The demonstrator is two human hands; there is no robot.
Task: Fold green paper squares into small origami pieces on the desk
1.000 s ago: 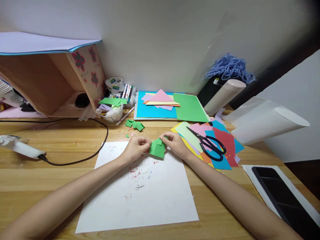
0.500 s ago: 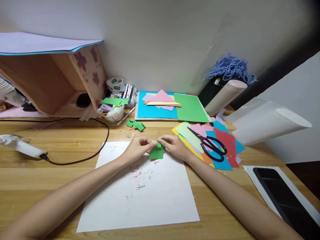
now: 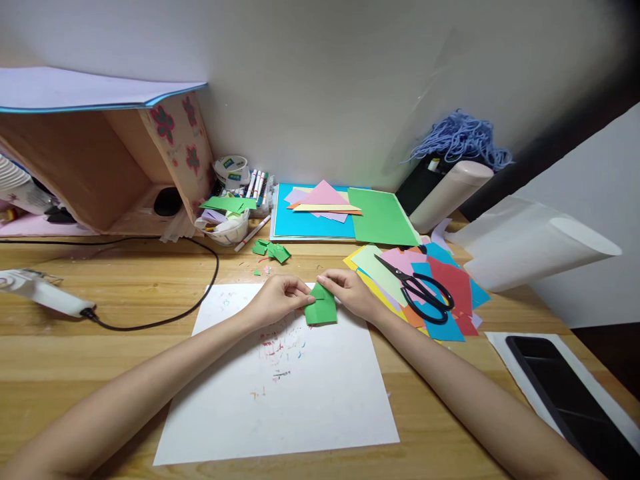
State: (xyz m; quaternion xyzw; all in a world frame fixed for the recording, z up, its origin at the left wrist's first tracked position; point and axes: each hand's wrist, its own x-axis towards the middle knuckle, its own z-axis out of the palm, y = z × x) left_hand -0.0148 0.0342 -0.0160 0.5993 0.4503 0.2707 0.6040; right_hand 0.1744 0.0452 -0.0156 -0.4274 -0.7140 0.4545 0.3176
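A small piece of folded green paper point(image 3: 323, 311) is held between both hands over the upper part of a white sheet point(image 3: 300, 413) with coloured marks. My left hand point(image 3: 281, 298) pinches its left edge, thumb on top. At its upper right, my right hand point(image 3: 350, 291) grips the paper between thumb and fingers. The paper has a pointed top and a straight lower edge, with a short crease or flap line near the middle. Fingers behind the paper are hidden.
Black-handled scissors point(image 3: 425, 293) lie on coloured paper scraps point(image 3: 453, 280) at right. Folded green pieces point(image 3: 273, 251) sit behind the sheet. A glue gun point(image 3: 45, 293) with a black cord lies left; a phone point(image 3: 565, 393) rests at front right. Coloured paper sheets point(image 3: 383, 217) lie at the back.
The green paper has shifted slightly right and turned, and its top now shows as a point. My left thumb has moved down along its left edge; my right hand has barely moved.
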